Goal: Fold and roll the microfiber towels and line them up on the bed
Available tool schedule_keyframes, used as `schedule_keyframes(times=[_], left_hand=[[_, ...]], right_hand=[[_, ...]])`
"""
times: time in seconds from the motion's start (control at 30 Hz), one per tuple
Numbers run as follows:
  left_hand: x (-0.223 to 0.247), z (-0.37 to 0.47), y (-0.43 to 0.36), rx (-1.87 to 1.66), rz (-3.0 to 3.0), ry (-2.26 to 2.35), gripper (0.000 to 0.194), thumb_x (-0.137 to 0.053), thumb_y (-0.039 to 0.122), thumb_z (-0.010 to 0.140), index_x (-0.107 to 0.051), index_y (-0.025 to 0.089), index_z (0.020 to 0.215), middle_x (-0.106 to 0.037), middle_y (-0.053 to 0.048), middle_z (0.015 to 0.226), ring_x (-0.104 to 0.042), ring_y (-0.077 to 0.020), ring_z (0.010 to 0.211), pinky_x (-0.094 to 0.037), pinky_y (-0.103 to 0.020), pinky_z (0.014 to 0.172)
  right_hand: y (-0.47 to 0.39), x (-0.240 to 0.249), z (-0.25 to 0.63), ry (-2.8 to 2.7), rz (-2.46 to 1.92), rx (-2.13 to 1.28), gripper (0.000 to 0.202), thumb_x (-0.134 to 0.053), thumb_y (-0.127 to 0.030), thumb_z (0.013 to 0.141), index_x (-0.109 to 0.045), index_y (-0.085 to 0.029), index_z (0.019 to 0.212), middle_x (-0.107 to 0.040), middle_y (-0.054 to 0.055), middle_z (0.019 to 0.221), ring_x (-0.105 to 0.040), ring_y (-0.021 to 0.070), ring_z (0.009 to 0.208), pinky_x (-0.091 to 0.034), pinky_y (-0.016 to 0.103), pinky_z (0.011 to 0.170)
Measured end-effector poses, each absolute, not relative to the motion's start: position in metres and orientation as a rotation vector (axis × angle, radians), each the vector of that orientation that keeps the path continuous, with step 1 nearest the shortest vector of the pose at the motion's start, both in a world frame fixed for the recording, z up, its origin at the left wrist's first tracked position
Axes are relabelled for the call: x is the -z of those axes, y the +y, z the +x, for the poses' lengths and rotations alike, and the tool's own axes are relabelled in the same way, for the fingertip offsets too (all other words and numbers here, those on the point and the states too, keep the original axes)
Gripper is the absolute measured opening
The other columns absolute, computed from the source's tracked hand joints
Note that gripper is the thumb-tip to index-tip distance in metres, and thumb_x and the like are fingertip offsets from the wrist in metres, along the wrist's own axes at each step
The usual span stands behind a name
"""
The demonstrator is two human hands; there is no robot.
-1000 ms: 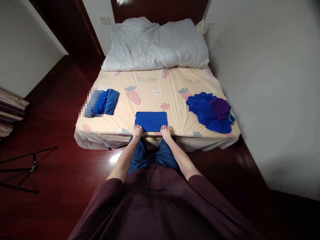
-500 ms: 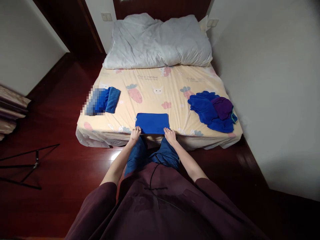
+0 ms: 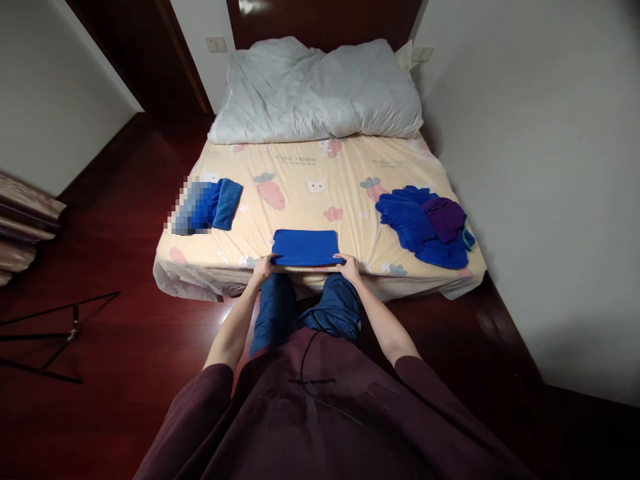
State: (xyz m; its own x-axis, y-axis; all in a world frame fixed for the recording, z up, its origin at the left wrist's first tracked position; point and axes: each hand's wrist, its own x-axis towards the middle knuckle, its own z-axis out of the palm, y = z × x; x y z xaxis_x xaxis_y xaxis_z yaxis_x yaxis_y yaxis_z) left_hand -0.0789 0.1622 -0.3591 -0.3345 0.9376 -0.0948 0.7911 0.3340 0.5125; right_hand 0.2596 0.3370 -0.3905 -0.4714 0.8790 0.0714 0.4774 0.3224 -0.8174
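Cloth (image 3: 305,246) was pinched by left hand (image 3: 263,267) and right hand (image 3: 351,268); pile (image 3: 407,219) lay at three o'clock, bundle (image 3: 229,204) at ten, duvet (image 3: 320,93) at twelve.

Was a plain bright blue cloth (image 3: 305,245), pretty neatly rectangular, with a little white tag (image 3: 271,241) poking out at one short end. Lay mostly flat at the foot of the bed (image 3: 300,210), ran lengthwise along its edge, and looked kinda curled up on that side.
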Motion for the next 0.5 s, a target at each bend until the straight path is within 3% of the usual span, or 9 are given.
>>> schedule_keyframes(times=[0.1,0.2,0.33,0.5], left_hand=[[0.363,-0.084,0.160,-0.835,1.466,2.100,0.064,-0.048,0.005,0.072,-0.071,0.021,0.130,-0.074,-0.005,0.127,-0.069,-0.0229,0.121,-0.055,-0.036,0.107],[0.368,-0.080,0.158,-1.057,1.321,2.018,0.056,-0.048,0.010,0.075,-0.071,0.018,0.125,-0.074,-0.007,0.128,-0.068,-0.0220,0.122,-0.055,-0.038,0.107],[0.372,-0.076,0.164,-1.081,1.211,2.078,0.039,-0.052,0.020,0.085,-0.069,0.014,0.120,-0.075,-0.013,0.122,-0.069,-0.0240,0.116,-0.055,-0.041,0.105],[0.374,-0.078,0.168,-1.039,1.147,2.135,0.034,-0.056,0.029,0.091,-0.067,0.011,0.117,-0.075,-0.018,0.117,-0.072,-0.0280,0.111,-0.056,-0.043,0.101]], right_hand=[[0.338,0.396,0.258,-1.891,-1.191,-1.153,0.045,-0.060,-0.014,0.070,-0.077,-0.013,0.111,-0.080,0.011,0.113,-0.075,0.0254,0.110,-0.056,0.044,0.105],[0.336,0.400,0.255,-1.768,-1.222,-1.203,0.039,-0.066,-0.025,0.072,-0.077,-0.013,0.107,-0.080,0.012,0.108,-0.076,0.0266,0.100,-0.061,0.043,0.095],[0.338,0.402,0.256,-1.704,-1.263,-1.229,0.033,-0.071,-0.044,0.074,-0.075,-0.015,0.090,-0.078,0.008,0.085,-0.073,0.0243,0.079,-0.063,0.039,0.079],[0.345,0.401,0.261,-1.683,-1.258,-1.255,0.035,-0.069,-0.054,0.078,-0.066,-0.020,0.073,-0.073,0.006,0.073,-0.072,0.0252,0.078,-0.062,0.040,0.081]])
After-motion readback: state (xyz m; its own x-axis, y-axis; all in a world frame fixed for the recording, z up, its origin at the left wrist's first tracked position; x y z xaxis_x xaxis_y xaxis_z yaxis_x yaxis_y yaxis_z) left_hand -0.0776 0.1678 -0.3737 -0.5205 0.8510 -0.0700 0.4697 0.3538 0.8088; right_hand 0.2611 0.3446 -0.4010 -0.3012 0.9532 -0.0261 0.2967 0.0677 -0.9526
